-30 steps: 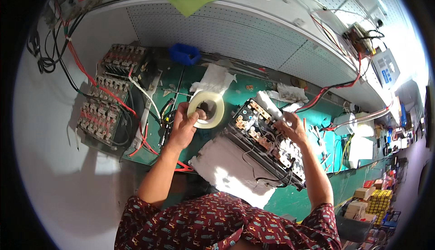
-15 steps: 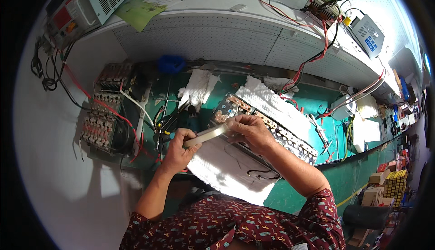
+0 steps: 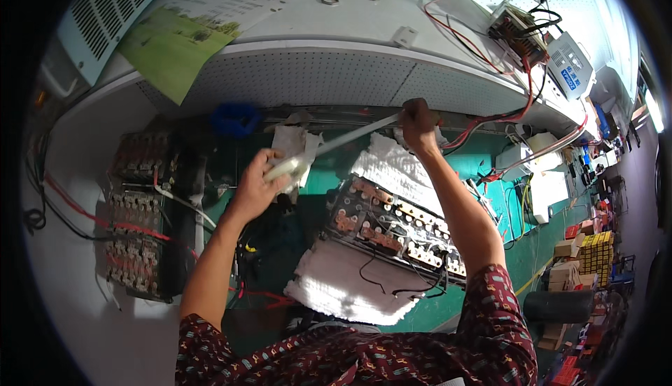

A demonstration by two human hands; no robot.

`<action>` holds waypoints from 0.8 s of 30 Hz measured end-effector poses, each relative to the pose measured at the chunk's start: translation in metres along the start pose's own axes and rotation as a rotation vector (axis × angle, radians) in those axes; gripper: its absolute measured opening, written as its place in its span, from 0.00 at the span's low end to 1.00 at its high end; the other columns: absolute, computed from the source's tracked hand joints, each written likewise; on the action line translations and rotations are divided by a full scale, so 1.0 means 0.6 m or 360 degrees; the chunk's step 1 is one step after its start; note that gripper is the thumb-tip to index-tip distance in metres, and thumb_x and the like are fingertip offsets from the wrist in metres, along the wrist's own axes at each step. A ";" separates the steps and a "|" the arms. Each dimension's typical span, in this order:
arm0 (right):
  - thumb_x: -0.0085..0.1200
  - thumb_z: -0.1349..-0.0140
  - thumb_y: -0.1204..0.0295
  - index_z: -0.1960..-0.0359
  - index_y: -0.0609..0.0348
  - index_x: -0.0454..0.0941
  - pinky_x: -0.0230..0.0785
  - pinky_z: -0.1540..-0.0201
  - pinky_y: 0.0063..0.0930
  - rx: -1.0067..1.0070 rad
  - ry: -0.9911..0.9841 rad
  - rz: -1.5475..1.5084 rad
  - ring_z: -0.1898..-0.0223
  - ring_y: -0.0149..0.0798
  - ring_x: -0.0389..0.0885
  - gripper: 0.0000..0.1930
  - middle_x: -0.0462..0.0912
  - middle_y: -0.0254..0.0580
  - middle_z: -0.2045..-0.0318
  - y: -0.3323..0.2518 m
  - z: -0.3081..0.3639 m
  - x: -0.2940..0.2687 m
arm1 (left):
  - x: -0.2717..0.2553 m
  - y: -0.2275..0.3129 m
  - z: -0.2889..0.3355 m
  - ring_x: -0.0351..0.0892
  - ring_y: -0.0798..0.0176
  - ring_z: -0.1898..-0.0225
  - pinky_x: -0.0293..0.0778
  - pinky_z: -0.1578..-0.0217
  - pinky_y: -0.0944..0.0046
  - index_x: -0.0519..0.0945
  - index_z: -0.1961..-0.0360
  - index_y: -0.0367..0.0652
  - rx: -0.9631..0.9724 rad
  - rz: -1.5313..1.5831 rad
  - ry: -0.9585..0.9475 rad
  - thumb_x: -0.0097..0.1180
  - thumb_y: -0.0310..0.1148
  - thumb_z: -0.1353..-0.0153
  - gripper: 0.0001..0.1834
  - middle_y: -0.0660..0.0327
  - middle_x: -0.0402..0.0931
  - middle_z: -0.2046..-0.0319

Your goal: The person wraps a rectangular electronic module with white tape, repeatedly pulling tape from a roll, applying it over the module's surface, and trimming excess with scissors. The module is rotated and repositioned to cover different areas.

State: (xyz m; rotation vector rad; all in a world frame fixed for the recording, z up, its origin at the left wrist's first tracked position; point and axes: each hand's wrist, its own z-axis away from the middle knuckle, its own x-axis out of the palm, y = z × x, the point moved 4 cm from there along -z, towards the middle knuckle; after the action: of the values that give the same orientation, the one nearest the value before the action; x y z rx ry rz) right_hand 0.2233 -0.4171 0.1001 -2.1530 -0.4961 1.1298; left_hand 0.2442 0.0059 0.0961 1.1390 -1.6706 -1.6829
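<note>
My left hand (image 3: 252,186) is closed around a roll of whitish tape (image 3: 283,168), held up over the green bench. From the roll a straight, taut strip of tape (image 3: 358,133) runs up to the right. My right hand (image 3: 418,127) grips the strip's far end, raised near the shelf front, with its fingertips in shadow. Below and between my arms lies a battery pack (image 3: 371,211) with copper plates and rows of metal contacts, tilted on white cloth (image 3: 343,284). Black wires (image 3: 420,291) trail from its near side.
Several terminal-topped battery blocks (image 3: 136,232) with red and white cables stand at left. A blue container (image 3: 236,119) sits at the back. The shelf (image 3: 308,53) overhangs the bench, bearing a green leaflet (image 3: 175,50) and a grey device (image 3: 570,64). Red cables (image 3: 490,123) hang at right.
My hands have moved apart, the right one up and away with the tape end, drawing out a long strip. My left hand has risen with the roll. The view has shifted too.
</note>
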 end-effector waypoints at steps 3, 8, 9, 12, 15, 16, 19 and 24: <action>0.51 0.35 0.79 0.53 0.66 0.73 0.73 0.52 0.54 0.0058 0.0014 0.0344 0.56 0.65 0.83 0.10 0.83 0.61 0.62 0.108 -0.031 0.094 | -0.016 -0.059 -0.086 0.84 0.62 0.58 0.80 0.57 0.60 0.75 0.42 0.40 0.0007 -0.0043 0.0074 0.63 0.28 0.34 0.20 0.54 0.81 0.55; 0.50 0.35 0.77 0.41 0.65 0.66 0.69 0.45 0.57 0.0338 -0.0217 0.0511 0.45 0.75 0.75 0.20 0.79 0.73 0.52 0.238 -0.026 0.115 | 0.048 -0.134 -0.219 0.81 0.65 0.55 0.79 0.56 0.62 0.76 0.40 0.39 -0.0143 0.0174 -0.0049 0.63 0.31 0.33 0.21 0.56 0.81 0.52; 0.50 0.35 0.76 0.38 0.64 0.64 0.69 0.44 0.57 0.0416 -0.0274 0.0537 0.44 0.76 0.74 0.23 0.78 0.75 0.50 0.258 -0.013 0.111 | 0.061 -0.151 -0.236 0.81 0.65 0.55 0.79 0.56 0.62 0.76 0.41 0.39 -0.0144 0.0244 -0.0076 0.64 0.31 0.33 0.21 0.56 0.81 0.52; 0.61 0.36 0.63 0.37 0.62 0.63 0.69 0.43 0.50 0.0721 -0.0441 0.0136 0.41 0.63 0.76 0.30 0.76 0.68 0.44 0.269 0.021 0.112 | 0.069 -0.181 -0.252 0.79 0.69 0.62 0.76 0.65 0.66 0.78 0.45 0.41 0.0023 0.0163 0.0040 0.63 0.28 0.35 0.18 0.60 0.79 0.57; 0.75 0.47 0.50 0.27 0.62 0.57 0.66 0.34 0.49 0.0939 -0.0785 -0.0291 0.30 0.58 0.68 0.53 0.70 0.62 0.32 0.116 0.036 0.123 | 0.019 -0.195 -0.219 0.79 0.72 0.65 0.76 0.68 0.67 0.78 0.46 0.42 -0.0101 0.0257 0.0088 0.63 0.27 0.36 0.17 0.61 0.78 0.57; 0.77 0.49 0.49 0.26 0.62 0.56 0.65 0.33 0.47 0.0821 -0.0857 -0.0253 0.30 0.57 0.67 0.56 0.69 0.61 0.31 0.102 0.045 0.106 | 0.017 -0.190 -0.218 0.79 0.72 0.65 0.76 0.67 0.68 0.78 0.46 0.41 -0.0140 0.0304 0.0066 0.63 0.27 0.36 0.17 0.61 0.78 0.56; 0.82 0.57 0.50 0.22 0.61 0.50 0.62 0.28 0.45 0.0438 -0.1072 -0.0064 0.27 0.57 0.62 0.66 0.64 0.61 0.29 0.081 0.078 0.076 | 0.016 -0.161 -0.210 0.78 0.73 0.63 0.76 0.64 0.69 0.77 0.46 0.40 -0.0207 0.0367 0.0004 0.64 0.29 0.36 0.17 0.62 0.77 0.57; 0.81 0.56 0.57 0.31 0.57 0.70 0.63 0.27 0.45 0.0154 -0.1532 0.0424 0.28 0.58 0.64 0.49 0.66 0.59 0.31 0.008 0.118 0.082 | -0.003 -0.180 -0.188 0.77 0.74 0.62 0.76 0.69 0.70 0.77 0.44 0.44 -0.0155 0.0568 -0.0099 0.64 0.33 0.34 0.19 0.63 0.76 0.54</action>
State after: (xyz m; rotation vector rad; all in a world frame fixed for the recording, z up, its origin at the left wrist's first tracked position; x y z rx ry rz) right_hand 0.1920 -0.3654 0.0382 -1.4976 -0.5388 2.2790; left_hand 0.3606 -0.0420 0.0032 0.6995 -1.6910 -1.5629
